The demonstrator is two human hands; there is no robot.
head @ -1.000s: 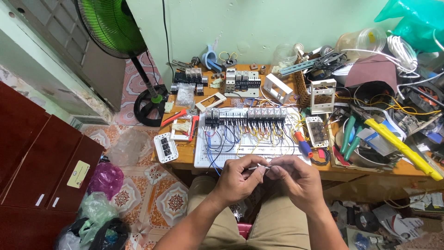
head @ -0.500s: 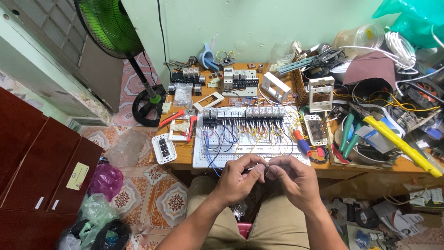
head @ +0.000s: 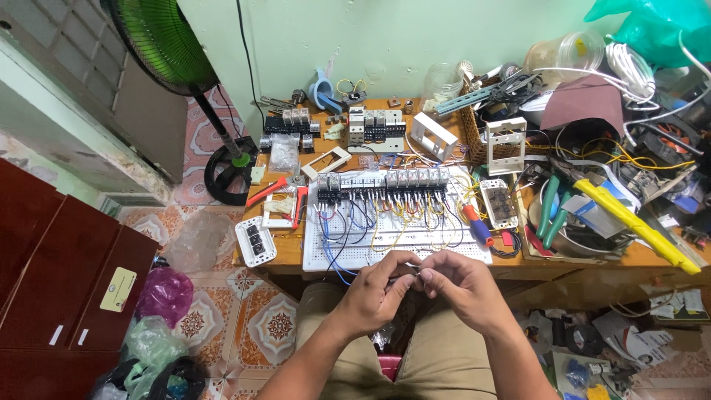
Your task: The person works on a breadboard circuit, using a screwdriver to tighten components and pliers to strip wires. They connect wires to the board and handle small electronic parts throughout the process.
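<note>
Wire end, thin and short, sits pinched between the closed fingertips of left hand and right hand, just in front of the perforated white wiring board on the wooden table.

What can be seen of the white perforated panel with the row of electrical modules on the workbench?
The white perforated panel lies flat on the wooden workbench, near its front edge. A row of grey and white modules runs along its far side. Blue, black and yellow wires loop down from them across the holed surface. A red-handled screwdriver lies at its right edge. The left hand and right hand meet in front of its near edge, pinching something small.
</note>
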